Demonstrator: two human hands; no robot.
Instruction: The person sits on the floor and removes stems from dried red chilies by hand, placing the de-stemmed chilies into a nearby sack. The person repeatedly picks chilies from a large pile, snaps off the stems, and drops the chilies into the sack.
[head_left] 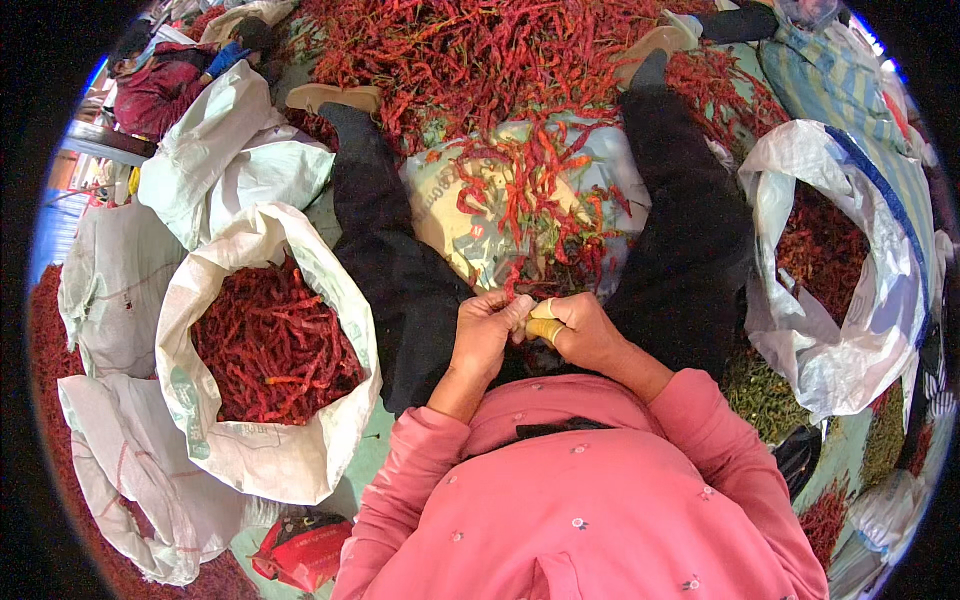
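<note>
My two hands meet between my legs, fingertips together. My left hand (pixel 487 325) is closed in a pinch, and a dried red chili pepper (pixel 515 272) sticks up from its fingers. Yellow covers wrap some fingers of my right hand (pixel 585 328), which is also closed; whatever lies between its fingertips is too small to make out. Just beyond the hands, a printed plastic sheet (pixel 437 230) lies between my legs. Loose red chilies (pixel 520 180) are scattered over it, with darker stems and bits (pixel 570 258) at its near end.
A white sack (pixel 180 330) of red chilies stands open at my left, another open sack (pixel 800 370) at my right. Ahead spreads a large chili heap (pixel 460 50). Greenish stems (pixel 765 395) lie by the right sack. At far left is another person (pixel 165 95) with a blue glove.
</note>
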